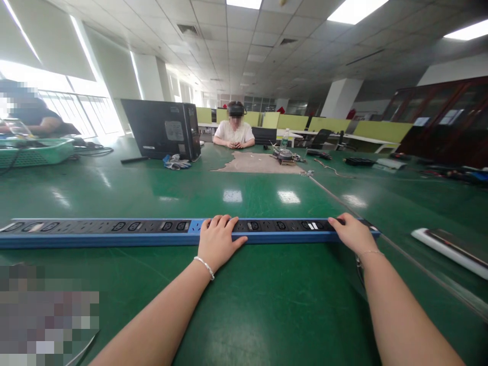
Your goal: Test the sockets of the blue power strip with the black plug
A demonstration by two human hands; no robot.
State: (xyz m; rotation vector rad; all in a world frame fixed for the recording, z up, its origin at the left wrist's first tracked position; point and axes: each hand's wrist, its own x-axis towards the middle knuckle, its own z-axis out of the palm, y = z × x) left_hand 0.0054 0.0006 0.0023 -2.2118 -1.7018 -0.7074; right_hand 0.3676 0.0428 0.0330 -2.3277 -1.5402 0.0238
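Note:
A long blue and black power strip [95, 240] lies across the green table, its row of sockets facing up. My left hand [218, 240] rests over its middle, just right of a blue socket section, with the fingers curled over the top and the thumb on the near edge. Near the strip's right end, my right hand [353, 233] grips it, thumb and fingers bent over the edge. Two small white labels [312, 225] sit on the strip just left of my right hand.
Beyond the strip on the green table [267, 300] stand a black computer case [160, 127], gloves [176, 162] and a bottle [284, 138]. A green basket [36, 152] is at left, a white power strip [450, 251] at right. A person [234, 129] sits opposite.

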